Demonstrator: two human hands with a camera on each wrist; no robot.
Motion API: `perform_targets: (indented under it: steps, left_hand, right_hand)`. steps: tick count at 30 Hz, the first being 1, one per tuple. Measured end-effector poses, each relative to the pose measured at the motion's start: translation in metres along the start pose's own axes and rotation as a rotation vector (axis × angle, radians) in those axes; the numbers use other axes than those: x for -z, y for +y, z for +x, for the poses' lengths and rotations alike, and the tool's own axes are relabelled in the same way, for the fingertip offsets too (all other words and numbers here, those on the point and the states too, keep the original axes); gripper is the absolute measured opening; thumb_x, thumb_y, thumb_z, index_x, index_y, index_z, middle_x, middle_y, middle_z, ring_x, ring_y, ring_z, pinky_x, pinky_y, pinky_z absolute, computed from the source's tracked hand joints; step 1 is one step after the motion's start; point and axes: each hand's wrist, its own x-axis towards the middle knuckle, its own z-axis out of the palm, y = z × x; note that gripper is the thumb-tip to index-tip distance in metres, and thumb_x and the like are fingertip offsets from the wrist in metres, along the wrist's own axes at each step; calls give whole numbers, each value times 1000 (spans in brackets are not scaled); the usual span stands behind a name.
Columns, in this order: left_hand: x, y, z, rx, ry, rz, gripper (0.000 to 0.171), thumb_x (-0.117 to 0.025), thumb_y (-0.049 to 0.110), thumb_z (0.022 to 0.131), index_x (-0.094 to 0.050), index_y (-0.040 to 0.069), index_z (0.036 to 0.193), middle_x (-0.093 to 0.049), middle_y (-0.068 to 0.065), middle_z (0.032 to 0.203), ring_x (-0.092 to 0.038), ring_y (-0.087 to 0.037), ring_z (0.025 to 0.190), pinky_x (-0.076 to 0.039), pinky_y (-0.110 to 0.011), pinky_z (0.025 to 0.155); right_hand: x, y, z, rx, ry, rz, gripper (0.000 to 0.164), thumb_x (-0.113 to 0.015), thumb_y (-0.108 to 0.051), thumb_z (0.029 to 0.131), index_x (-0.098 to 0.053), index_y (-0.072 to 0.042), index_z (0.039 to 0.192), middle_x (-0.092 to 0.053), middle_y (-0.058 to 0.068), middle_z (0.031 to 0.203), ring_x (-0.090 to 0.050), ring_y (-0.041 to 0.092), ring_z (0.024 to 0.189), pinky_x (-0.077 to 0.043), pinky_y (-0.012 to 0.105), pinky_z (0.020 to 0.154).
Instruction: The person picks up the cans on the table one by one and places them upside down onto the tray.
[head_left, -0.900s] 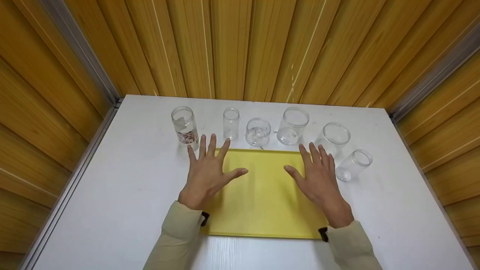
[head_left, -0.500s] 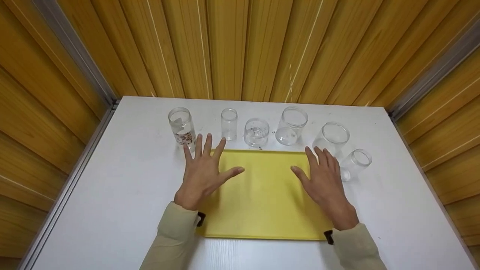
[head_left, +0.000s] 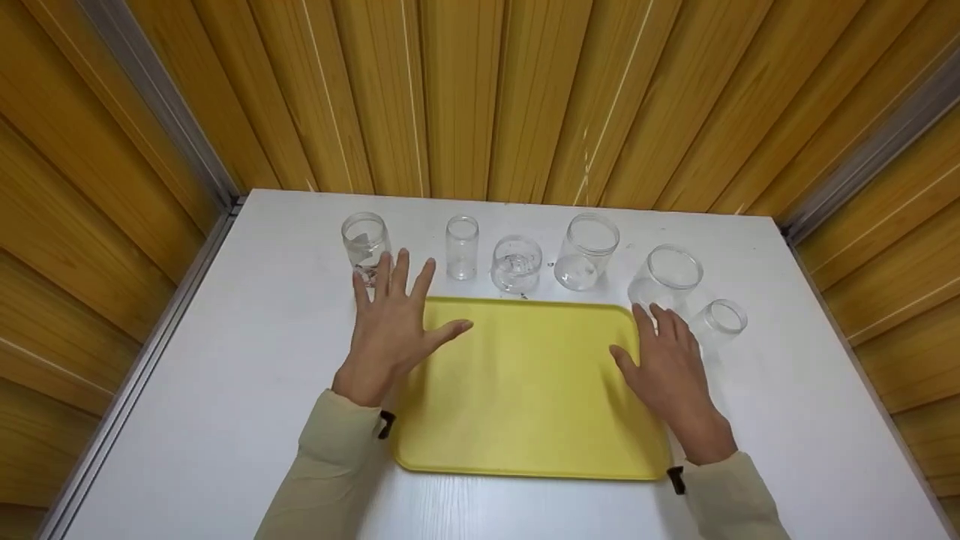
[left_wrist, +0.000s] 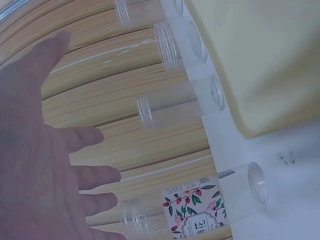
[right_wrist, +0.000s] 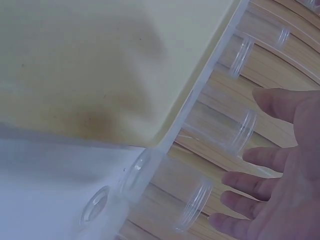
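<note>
My left hand [head_left: 388, 330] is spread wide over the left side of a yellow tray [head_left: 529, 390], holding nothing. Its fingertips overlap a clear jar with a floral label [head_left: 365, 240] in the head view; the label [left_wrist: 196, 209] shows pink flowers and green leaves in the left wrist view. My right hand [head_left: 670, 371] hovers over the tray's right edge, fingers extended and nothing in them. Nearest to it are a wide clear jar [head_left: 666, 274] and a smaller clear jar [head_left: 721, 322], whose lower part the hand partly covers.
Along the tray's far side stand a slim clear jar [head_left: 462, 247], a short clear jar [head_left: 516, 264] and another wide clear jar [head_left: 587, 251], all lidless. The white table [head_left: 225, 360] meets wood-patterned panels [head_left: 457, 97] at the back and sides.
Both hands have moved apart, the left one leftward and slightly away from me, the right one rightward. More of the tray's corners shows now. The jars and tray stay put.
</note>
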Motion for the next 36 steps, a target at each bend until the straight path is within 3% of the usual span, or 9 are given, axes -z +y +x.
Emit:
perform_targets:
  steps: [9, 20, 28, 36]
  left_hand:
    - [15, -13, 12, -14, 54, 88, 104, -64, 76, 91, -37, 9, 166, -21, -28, 171, -11, -48, 159, -8, -76, 120]
    - [27, -22, 25, -45, 50, 175, 101, -75, 65, 91, -37, 7, 165, -24, -30, 169, -16, -49, 157, -11, -76, 119]
    - [37, -28, 37, -61, 16, 234, 101, -78, 59, 91, -35, 8, 166, -21, -31, 170, -13, -48, 158, -11, -75, 119]
    - [43, -34, 46, -78, -21, 320, 102, -85, 51, 88, -35, 7, 166, -22, -30, 170, -16, -48, 158, -13, -75, 120]
  right_hand:
    - [-3, 16, -8, -37, -55, -15, 69, -73, -19, 98, -43, 15, 150, -43, 41, 148, -38, 59, 137, -37, 72, 104]
    - [-7, 27, -13, -80, -122, -43, 67, -72, -21, 99, -45, 16, 148, -47, 42, 141, -42, 60, 131, -40, 72, 101]
    - [-13, 36, -16, -89, -151, -46, 65, -72, -23, 98, -49, 17, 144, -53, 40, 132, -49, 59, 122, -44, 70, 95]
    - [-16, 39, -19, -136, -223, -33, 65, -70, -24, 99, -48, 18, 144, -50, 41, 132, -49, 57, 122, -44, 70, 96]
